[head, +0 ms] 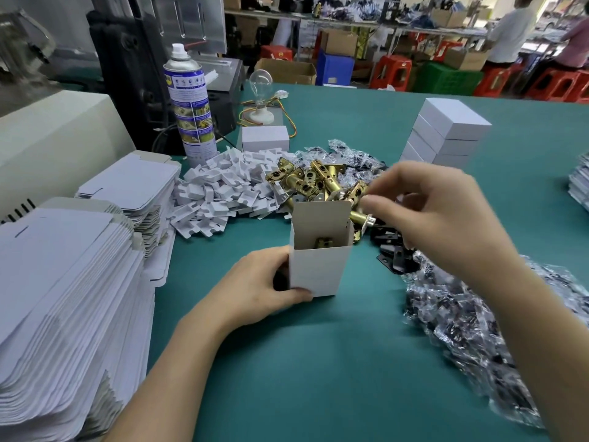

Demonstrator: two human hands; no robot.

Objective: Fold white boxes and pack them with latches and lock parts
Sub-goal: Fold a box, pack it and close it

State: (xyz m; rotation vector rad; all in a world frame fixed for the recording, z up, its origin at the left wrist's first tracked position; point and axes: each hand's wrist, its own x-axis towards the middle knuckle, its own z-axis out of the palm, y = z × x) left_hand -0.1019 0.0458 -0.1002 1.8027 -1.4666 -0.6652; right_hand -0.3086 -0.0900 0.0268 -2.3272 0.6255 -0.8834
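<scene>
Two heaps are flanking the open green table: flat cartons left, bagged parts right. The left hand is gripping the upright white box; the right hand is hovering over brass latches behind, grasp unclear.

On the counter's far left a spray can stands beside a black machine, a clear light bulb to its right, red stools and a green crate beyond.

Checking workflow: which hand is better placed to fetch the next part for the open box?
Right, likely. The right hand hovers over the brass latches; the left hand grips the upright box.
</scene>
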